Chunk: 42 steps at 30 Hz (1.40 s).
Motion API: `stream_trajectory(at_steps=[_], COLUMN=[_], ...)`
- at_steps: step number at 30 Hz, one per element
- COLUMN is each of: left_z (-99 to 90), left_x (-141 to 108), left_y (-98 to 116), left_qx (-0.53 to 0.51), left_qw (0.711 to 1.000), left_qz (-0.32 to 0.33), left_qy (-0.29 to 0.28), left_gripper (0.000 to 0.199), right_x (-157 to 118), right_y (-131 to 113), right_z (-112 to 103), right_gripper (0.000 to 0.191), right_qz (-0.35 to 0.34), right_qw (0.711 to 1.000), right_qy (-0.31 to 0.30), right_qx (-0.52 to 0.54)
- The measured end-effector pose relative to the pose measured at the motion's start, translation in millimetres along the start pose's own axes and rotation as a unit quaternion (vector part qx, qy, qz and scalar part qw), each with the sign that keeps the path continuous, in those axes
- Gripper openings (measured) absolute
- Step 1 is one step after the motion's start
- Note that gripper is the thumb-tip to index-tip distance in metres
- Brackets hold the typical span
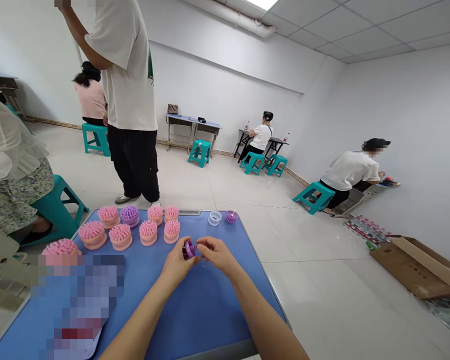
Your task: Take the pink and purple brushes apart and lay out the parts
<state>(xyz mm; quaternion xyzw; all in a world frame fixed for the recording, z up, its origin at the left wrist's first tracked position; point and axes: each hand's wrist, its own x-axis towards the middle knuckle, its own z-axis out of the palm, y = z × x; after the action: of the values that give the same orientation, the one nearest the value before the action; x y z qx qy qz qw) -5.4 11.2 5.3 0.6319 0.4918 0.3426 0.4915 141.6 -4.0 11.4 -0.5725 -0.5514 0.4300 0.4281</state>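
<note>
Over the middle of the blue table (pixel 206 310), my left hand (pixel 178 262) grips a small round purple part (pixel 189 249) between thumb and fingers. My right hand (pixel 215 254) is just to the right of that part, its thumb and fingertips pinched together; whatever they hold is too small to make out. Beyond my hands, near the far edge, lie a clear ring (pixel 214 218) and a purple bristled piece (pixel 231 216). Several pink bristled brushes (pixel 148 232) and one purple brush (pixel 129 216) stand at the far left.
A blurred flat item (pixel 86 310) lies on the table's left side. One person (pixel 129 75) stands beyond the table; others sit on green stools (pixel 315 197). An open cardboard box (pixel 416 265) is on the floor at the right.
</note>
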Motion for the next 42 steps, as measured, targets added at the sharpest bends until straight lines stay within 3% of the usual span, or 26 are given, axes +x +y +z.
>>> stream_trajectory(at_steps=[2, 11, 16, 23, 26, 29, 32, 36, 42], left_z=[0.2, 0.2, -0.6, -5.1, -3.3, -1.0, -0.1, 0.4, 2.3], left_x=[-0.3, -3.8, -3.5, -1.6, -3.2, -5.7, -8.1, -11.0, -12.3], left_y=[-0.7, 6.3, 9.5, 4.1, 3.2, 3.7, 3.7, 3.1, 3.2], left_qx=[0.013, 0.052, 0.035, 0.027, 0.038, 0.064, 0.081, 0.109, 0.106], left_qw=[1.0, 0.998, 0.999, 0.998, 0.997, 0.994, 0.994, 0.991, 0.99], left_qz=[0.012, 0.031, 0.02, -0.015, -0.016, -0.001, 0.022, 0.062, 0.087], left_qy=[0.01, 0.034, 0.033, 0.053, 0.063, 0.086, 0.073, 0.037, 0.032], left_gripper=[0.051, 0.045, 0.047, 0.046, 0.061, 0.062, 0.048, 0.028, 0.025], right_x=[-5.7, -5.8, -2.0, -4.7, 1.6, 17.6, 37.3, 58.2, 70.6], right_y=[1.5, 6.3, 9.1, 5.2, 7.3, 9.3, 8.9, 7.0, 9.7], right_z=[5.9, 14.5, 14.4, 12.6, 7.0, 1.8, 0.7, 5.0, 7.8], right_gripper=[0.034, 0.051, 0.044, 0.032, 0.023, 0.018, 0.02, 0.021, 0.022], right_qz=[0.017, 0.082, 0.079, -0.01, -0.048, -0.072, -0.078, -0.066, -0.042], right_qw=[0.998, 0.977, 0.979, 0.998, 0.998, 0.982, 0.956, 0.925, 0.899], right_qy=[-0.03, -0.052, -0.016, -0.05, -0.007, 0.075, 0.126, 0.141, 0.142], right_qx=[0.047, 0.191, 0.187, 0.046, -0.051, -0.158, -0.255, -0.346, -0.413])
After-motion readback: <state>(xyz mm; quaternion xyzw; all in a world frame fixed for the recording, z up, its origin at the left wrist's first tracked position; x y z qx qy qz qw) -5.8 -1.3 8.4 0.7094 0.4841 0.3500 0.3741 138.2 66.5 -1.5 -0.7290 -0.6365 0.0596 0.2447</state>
